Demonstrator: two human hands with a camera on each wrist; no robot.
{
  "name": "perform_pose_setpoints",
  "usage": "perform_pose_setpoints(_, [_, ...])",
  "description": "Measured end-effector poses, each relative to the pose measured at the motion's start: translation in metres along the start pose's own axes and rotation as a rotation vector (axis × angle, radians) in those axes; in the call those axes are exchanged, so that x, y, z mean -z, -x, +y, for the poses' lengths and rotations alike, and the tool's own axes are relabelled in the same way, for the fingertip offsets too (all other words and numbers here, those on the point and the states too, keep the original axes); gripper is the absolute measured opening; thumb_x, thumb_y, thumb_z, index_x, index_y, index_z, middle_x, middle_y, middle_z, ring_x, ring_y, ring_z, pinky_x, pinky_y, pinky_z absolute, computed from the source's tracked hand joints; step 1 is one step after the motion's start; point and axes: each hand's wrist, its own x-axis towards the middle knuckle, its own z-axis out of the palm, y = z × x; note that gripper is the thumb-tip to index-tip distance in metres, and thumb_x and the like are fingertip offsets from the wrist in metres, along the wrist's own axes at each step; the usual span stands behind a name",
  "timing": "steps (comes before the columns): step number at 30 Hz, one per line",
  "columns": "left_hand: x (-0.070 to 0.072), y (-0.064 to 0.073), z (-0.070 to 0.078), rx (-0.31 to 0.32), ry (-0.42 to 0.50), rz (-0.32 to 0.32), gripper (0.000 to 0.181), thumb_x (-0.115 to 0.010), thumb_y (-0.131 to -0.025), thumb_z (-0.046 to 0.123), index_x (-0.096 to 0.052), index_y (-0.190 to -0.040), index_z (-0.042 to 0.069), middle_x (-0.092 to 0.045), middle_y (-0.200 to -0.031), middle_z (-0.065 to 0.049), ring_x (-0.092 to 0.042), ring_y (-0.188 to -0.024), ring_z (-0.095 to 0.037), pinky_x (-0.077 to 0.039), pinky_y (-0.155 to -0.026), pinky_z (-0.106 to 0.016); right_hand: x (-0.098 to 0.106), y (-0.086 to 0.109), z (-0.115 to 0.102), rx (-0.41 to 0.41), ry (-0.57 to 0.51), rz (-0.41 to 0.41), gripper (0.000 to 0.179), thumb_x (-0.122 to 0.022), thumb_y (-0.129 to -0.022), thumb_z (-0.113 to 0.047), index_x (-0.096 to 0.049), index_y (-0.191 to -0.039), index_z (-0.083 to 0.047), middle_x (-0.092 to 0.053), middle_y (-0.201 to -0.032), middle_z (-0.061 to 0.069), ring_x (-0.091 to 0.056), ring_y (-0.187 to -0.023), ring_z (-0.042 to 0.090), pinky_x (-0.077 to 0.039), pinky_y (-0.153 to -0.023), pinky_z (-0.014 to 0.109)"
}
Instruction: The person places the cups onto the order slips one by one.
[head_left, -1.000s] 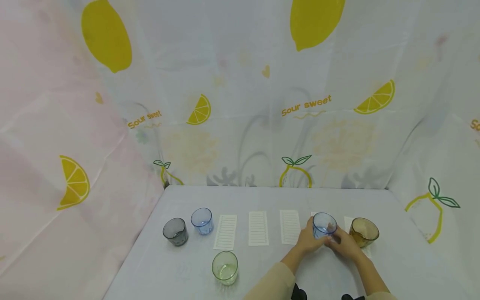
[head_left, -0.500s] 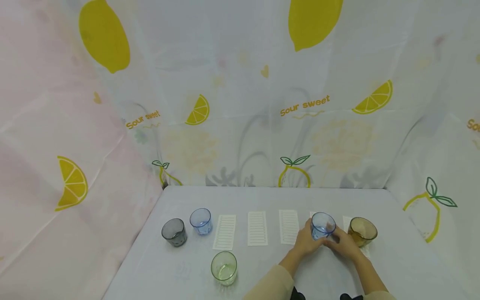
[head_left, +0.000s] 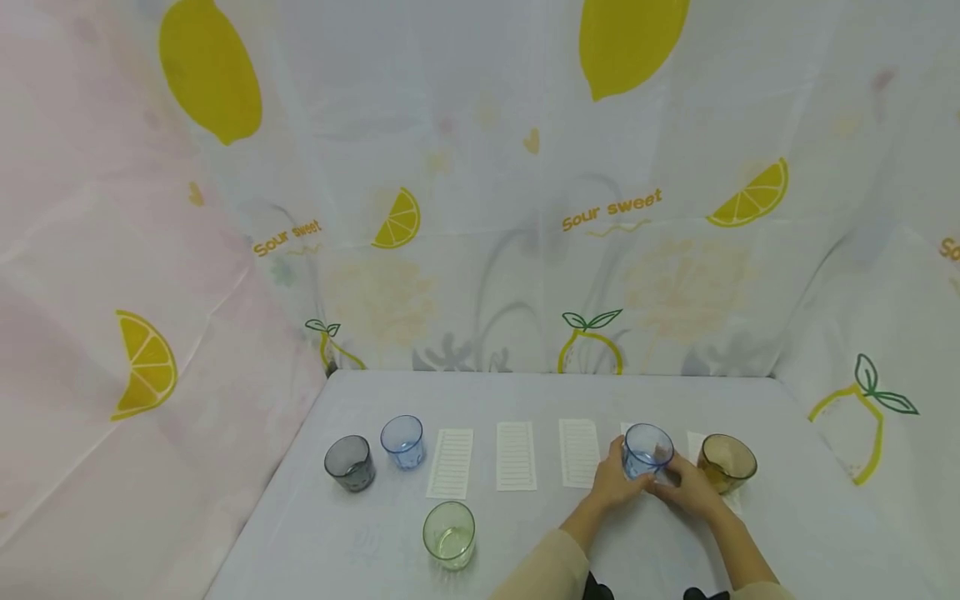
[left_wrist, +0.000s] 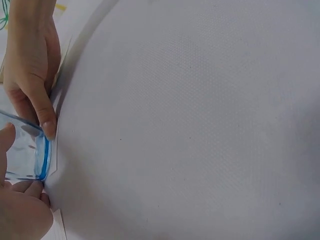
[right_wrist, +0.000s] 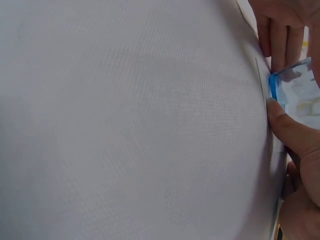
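A clear blue glass (head_left: 648, 451) stands upright at a white lined card on the right half of the table, its base on or just over the card in the left wrist view. My left hand (head_left: 613, 482) holds its left side, fingers reaching behind and thumb in front. From the right, my right hand (head_left: 688, 488) grips the same glass low down, thumb near the base. Close up in the left wrist view, the glass (left_wrist: 27, 150) sits between both hands. The right wrist view shows my right thumb (right_wrist: 287, 125) against the glass near its blue base.
An amber glass (head_left: 727, 463) stands on a card right of my right hand. Three lined cards (head_left: 516, 456) lie in a row to the left. Further left are a grey glass (head_left: 350, 463), another blue glass (head_left: 403, 442) and a green glass (head_left: 450, 536) nearer the front.
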Motion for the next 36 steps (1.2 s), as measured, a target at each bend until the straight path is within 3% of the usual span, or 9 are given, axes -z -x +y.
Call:
perform_pose_setpoints(13, [0.0023, 0.0019, 0.0000, -0.018, -0.011, -0.055, 0.065, -0.068, -0.080, 0.023, -0.041, -0.135, 0.002, -0.055, -0.129, -0.018, -0.054, -0.119, -0.029, -0.044, -0.099, -0.032, -0.0047, 0.0049, 0.0013, -0.004, 0.105, 0.084, 0.065, -0.077, -0.076, -0.018, -0.048, -0.124, 0.017, -0.050, -0.121, 0.037, -0.050, -0.109, 0.054, -0.042, -0.091, 0.061])
perform_pose_setpoints(19, [0.0003, 0.0012, 0.0002, 0.003, -0.023, -0.063, 0.065, -0.068, -0.082, 0.025, -0.041, -0.136, 0.002, -0.055, -0.130, -0.017, -0.054, -0.118, -0.027, -0.045, -0.098, -0.032, -0.0031, 0.0064, 0.0011, 0.034, 0.126, 0.065, 0.051, -0.076, -0.076, -0.015, -0.058, -0.115, 0.013, -0.046, -0.124, 0.038, -0.049, -0.110, 0.054, -0.042, -0.091, 0.060])
perform_pose_setpoints(28, [-0.0036, 0.0017, -0.0013, -0.001, 0.003, -0.028, 0.062, -0.070, -0.081, 0.025, -0.044, -0.133, 0.002, -0.056, -0.129, -0.016, -0.054, -0.118, -0.027, -0.045, -0.099, -0.032, 0.0008, 0.0082, -0.0006, 0.015, 0.122, 0.027, 0.032, -0.075, -0.076, -0.009, -0.066, -0.101, 0.008, -0.047, -0.125, 0.037, -0.046, -0.114, 0.053, -0.040, -0.094, 0.059])
perform_pose_setpoints(36, [-0.0066, 0.0033, -0.0007, -0.010, 0.024, 0.015, 0.060, -0.071, -0.079, 0.026, -0.048, -0.129, 0.003, -0.058, -0.126, -0.015, -0.055, -0.117, -0.026, -0.045, -0.098, -0.030, -0.0012, 0.0062, 0.0025, 0.007, 0.100, 0.081, 0.040, -0.078, -0.074, -0.011, -0.064, -0.106, 0.009, -0.058, -0.114, 0.033, -0.053, -0.107, 0.051, -0.043, -0.090, 0.059])
